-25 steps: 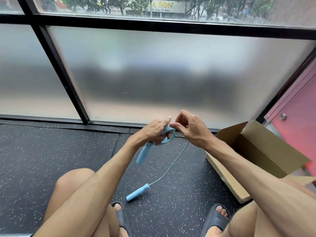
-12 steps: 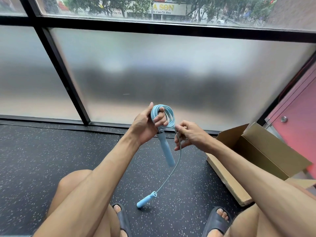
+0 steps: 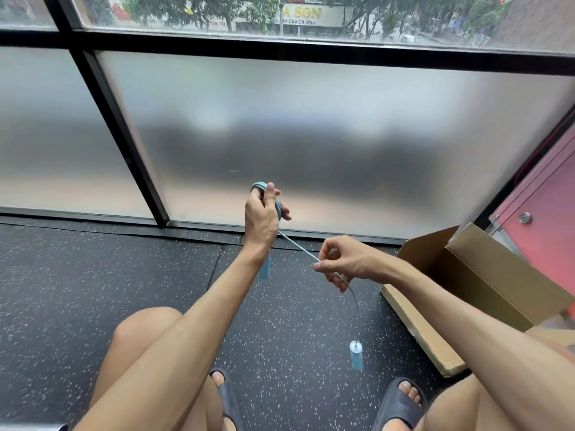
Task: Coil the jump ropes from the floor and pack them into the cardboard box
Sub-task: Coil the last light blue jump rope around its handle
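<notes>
**Step in hand: coiling.** 1 rope is partly wound and is not yet packed.

1. The left hand [image 3: 261, 217] is raised in front of the frosted glass window [image 3: 311, 135]. Its grip is clenched round a small coil of the light blue plastic jump rope [image 3: 259, 185], with the loops passing over the fingers.
2. The first light blue cylindrical handle [image 3: 265, 271] hangs below the left wrist and is partly hidden behind it.
3. 1 strand runs taut from the coil, down and to the right, to the right hand [image 3: 345, 259]. That grip pinches the strand between thumb and forefinger; the other fingers are curled.
4. Below the right hand, the rest of the rope curves down to the second light blue cylindrical handle [image 3: 356, 356]. This handle hangs upright close to the black speckled rubber floor [image 3: 77, 290]. Whether it touches the floor cannot be told.

**Next move (judgement).** The right hand should carry the pinched strand up and over the left hand to lay 1 more loop. Little free length is left, so few turns appear to be needed. Tension should be kept so that the springy loops do not slip off the fingers. The hanging handle is likely to swing.

**Container.** The open brown cardboard box [image 3: 485, 293] lies on the floor at the far right, just beside the right forearm, with its flaps spread. The visible inner walls are bare. The bottom is hidden, so its contents cannot be told.
</notes>
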Motion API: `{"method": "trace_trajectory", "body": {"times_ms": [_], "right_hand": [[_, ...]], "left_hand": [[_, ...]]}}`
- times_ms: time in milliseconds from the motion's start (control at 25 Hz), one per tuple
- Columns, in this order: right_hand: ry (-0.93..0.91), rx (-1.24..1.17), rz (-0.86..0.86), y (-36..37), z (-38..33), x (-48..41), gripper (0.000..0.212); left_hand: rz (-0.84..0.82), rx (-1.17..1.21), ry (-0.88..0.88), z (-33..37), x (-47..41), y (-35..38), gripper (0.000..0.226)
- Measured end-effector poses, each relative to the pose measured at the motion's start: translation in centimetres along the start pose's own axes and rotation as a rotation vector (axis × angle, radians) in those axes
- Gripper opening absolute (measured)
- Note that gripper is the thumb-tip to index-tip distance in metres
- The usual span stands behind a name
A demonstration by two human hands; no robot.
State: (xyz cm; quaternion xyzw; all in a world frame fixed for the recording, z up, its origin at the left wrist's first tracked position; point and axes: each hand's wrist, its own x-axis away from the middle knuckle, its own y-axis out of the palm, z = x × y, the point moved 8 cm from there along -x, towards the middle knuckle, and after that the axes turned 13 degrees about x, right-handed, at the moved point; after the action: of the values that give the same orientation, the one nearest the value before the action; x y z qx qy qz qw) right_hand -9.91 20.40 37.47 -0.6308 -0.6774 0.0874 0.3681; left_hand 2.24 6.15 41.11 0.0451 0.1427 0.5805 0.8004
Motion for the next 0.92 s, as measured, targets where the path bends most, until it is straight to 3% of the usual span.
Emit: {"method": "trace_trajectory", "body": {"times_ms": [200,440,640,760,920], "right_hand": [[-0.171,0.257,0.327,-2.6,-2.1,0.7,0.017],[-0.289,0.38,0.541,-4.6,-2.6,1.7,0.015],[-0.292,0.407,0.636,-5.2,-2.6,1.6,0.019],[-0.264,0.338,0.625,-5.4,-2.4,1.3,0.023],[-0.212,0.092,0.53,-4.8,-1.7,0.4,0.02]], "left_hand": [[-0.187,-0.435,0.084,-0.1,-0.2,0.6,0.035],[-0.518,-0.569,-0.195,-2.6,1.6,3.2,0.048],[-0.719,-0.277,-0.524,-3.2,4.1,4.6,0.06],[-0.888,0.068,-0.695,-2.4,5.5,5.4,0.059],[-0.874,0.491,-0.786,-1.1,5.2,5.8,0.049]]}}
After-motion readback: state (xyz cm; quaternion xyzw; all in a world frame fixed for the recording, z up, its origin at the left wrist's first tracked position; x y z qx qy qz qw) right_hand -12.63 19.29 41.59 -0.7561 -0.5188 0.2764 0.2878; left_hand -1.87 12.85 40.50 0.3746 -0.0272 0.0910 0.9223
